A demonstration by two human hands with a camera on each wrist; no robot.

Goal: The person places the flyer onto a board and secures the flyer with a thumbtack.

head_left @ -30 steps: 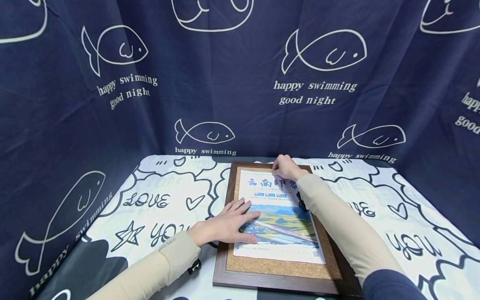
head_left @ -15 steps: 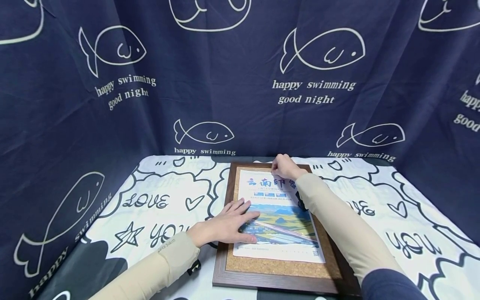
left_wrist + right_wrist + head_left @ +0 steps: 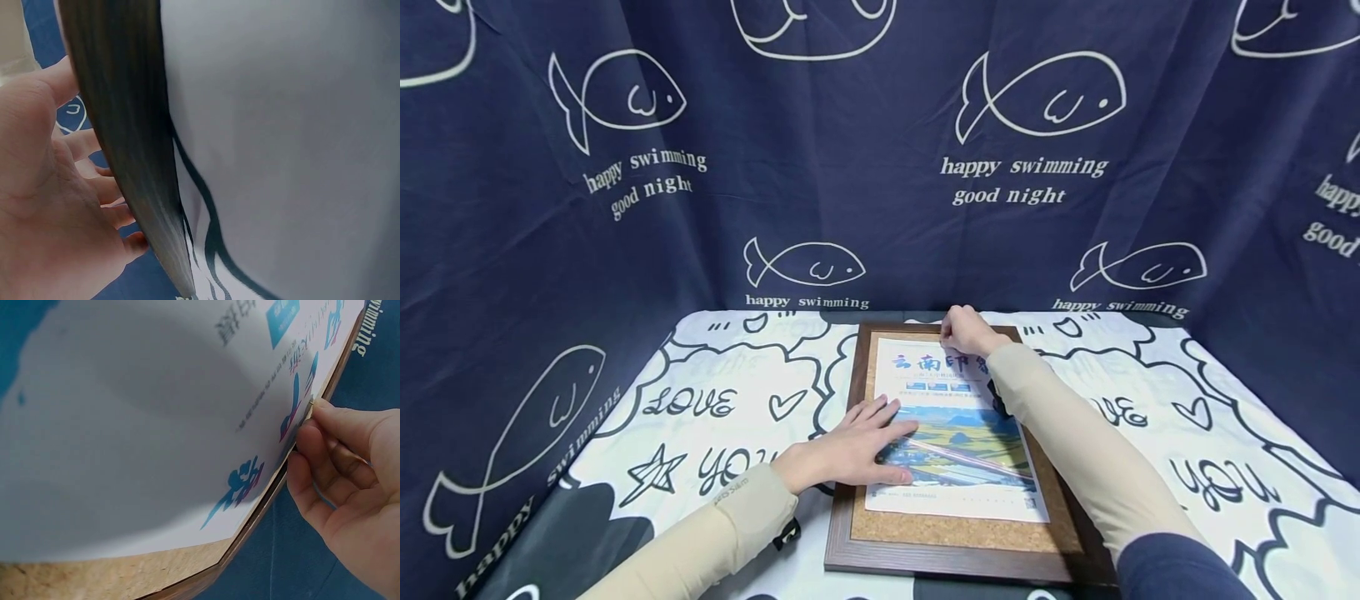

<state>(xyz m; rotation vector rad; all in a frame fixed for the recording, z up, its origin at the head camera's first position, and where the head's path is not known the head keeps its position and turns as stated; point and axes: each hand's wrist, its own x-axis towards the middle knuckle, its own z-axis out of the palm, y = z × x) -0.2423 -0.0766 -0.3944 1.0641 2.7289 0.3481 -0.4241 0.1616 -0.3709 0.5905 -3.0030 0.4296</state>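
Note:
A printed poster (image 3: 958, 500) with blue lettering and a landscape picture lies on a cork board (image 3: 925, 533) in a brown wooden frame. My left hand (image 3: 865, 442) rests flat on the poster's left side, fingers spread; the left wrist view shows its palm side (image 3: 62, 181) beyond the frame's edge. At the poster's top edge, my right hand (image 3: 967, 331) has its fingers curled. The right wrist view shows my right hand's thumb and forefinger (image 3: 306, 434) at a tiny brass-coloured thumbtack (image 3: 311, 402) there, mostly hidden by the thumb tip.
Under the board, a white cloth (image 3: 737, 367) with black lettering and cloud outlines covers the table. A navy curtain (image 3: 887, 183) printed with fish hangs close behind the board's far edge and along both sides.
Both hands keep their places on the poster. Only the head view has shifted slightly, moving the whole scene a little left.

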